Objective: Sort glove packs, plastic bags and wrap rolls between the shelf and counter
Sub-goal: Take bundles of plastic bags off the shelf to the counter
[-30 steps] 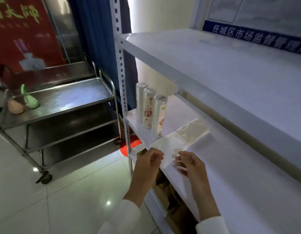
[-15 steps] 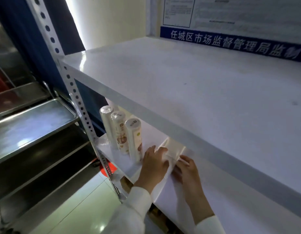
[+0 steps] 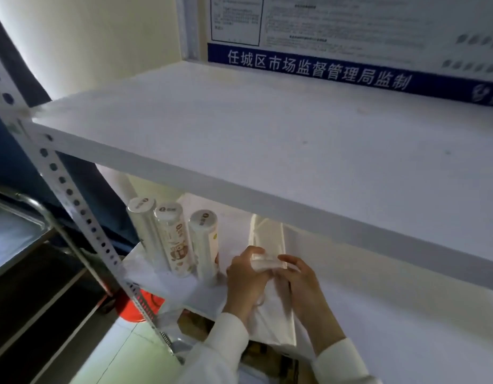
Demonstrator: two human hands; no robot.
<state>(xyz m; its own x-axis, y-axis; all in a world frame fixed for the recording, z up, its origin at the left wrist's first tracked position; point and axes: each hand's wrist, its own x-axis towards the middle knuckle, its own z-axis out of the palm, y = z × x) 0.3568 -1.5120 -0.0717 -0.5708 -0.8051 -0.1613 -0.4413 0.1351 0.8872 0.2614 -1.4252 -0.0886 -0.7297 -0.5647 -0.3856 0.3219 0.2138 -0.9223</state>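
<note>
White shelf (image 3: 267, 139) — bare upper board under a blue-banded notice (image 3: 317, 70).
I saw left hand (image 3: 246, 275) and right hand (image 3: 300, 281) pinching a plastic bag (image 3: 267, 245) beside three wrap rolls (image 3: 173, 239).

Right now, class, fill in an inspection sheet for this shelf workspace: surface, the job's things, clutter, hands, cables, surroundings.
Surface: white lower shelf under a white upper shelf, whose top holds nothing seen.
Job's things: three wrap rolls stand upright in a row at the lower shelf's left end; a clear plastic bag pack lies flat just right of them.
Clutter: nothing seen.
Hands: left hand and right hand both pinch the pack's folded top edge.
Cables: nothing seen.
Surroundings: perforated metal upright, steel trolley at left, blue-banded wall notice, an orange object on the floor, blurred.
</note>
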